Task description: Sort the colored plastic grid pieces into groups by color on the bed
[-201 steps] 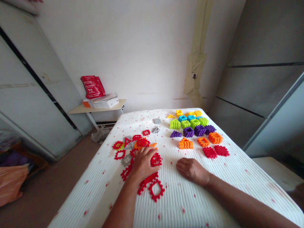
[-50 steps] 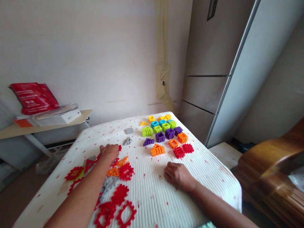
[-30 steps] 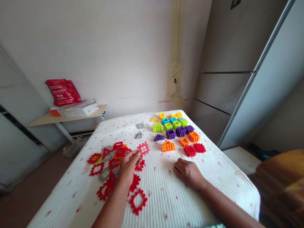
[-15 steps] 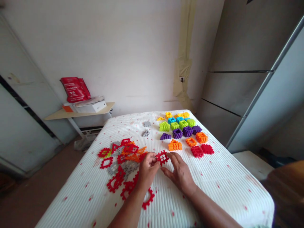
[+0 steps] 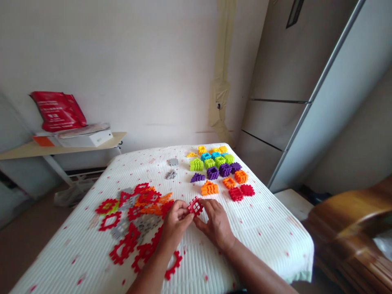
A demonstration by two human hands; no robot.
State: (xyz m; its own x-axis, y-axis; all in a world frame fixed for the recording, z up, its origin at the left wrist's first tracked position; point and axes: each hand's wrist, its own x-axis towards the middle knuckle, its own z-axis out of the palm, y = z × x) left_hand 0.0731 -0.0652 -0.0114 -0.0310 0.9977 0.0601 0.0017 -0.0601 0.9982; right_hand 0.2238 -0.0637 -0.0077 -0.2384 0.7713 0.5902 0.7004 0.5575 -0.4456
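A: Where's the red window piece [image 5: 196,206] sitting?
B: Just above the cloth-covered tabletop [image 5: 245,249], between the two hands. The left hand [image 5: 177,221] has thumb and fingers pinched together on its left edge. The right hand [image 5: 216,222] meets it from the other side, fingers at the upper right edge, thumb spread below near the bottom.
A: So the right one is gripping too?
B: I can't tell. Those fingers are curved and partly spread, and they touch the piece, but a firm hold doesn't show.
A: What's changed?
B: A second ago the left hand held it alone, and the right was resting on the cloth. Half a second ago both hands were already at it. Since then its face has turned, so it looks narrower. The orange stack [image 5: 210,188] beyond it hasn't been moved.
A: Which way does it point?
B: It's held up on edge, tilted, its crossbarred opening turned roughly toward the camera. It's about square, so I can't name a long axis.
A: And the loose heap?
B: To its left, with a red frame [image 5: 110,214] at the outer side.
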